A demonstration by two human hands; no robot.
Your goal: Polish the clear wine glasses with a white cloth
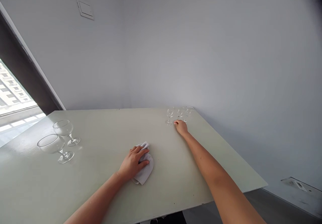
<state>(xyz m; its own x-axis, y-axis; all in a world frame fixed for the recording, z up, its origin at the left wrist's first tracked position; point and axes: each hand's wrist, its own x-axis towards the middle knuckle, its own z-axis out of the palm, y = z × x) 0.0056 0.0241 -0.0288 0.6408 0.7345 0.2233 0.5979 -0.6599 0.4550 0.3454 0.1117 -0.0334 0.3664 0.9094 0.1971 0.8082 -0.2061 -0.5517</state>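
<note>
I see left hand (132, 163) fingers holding cloth (147, 167); right hand (181, 127) curled, can't tell its hold; go gently beside small glasses (170, 113).

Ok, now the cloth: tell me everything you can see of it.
The cloth is whitish, plain and soft-looking, like fabric. It is bunched and folded, with creases at its far end and a smoother, rounded edge on the right. It lies on the table, under the left hand, which covers part of it.
</note>
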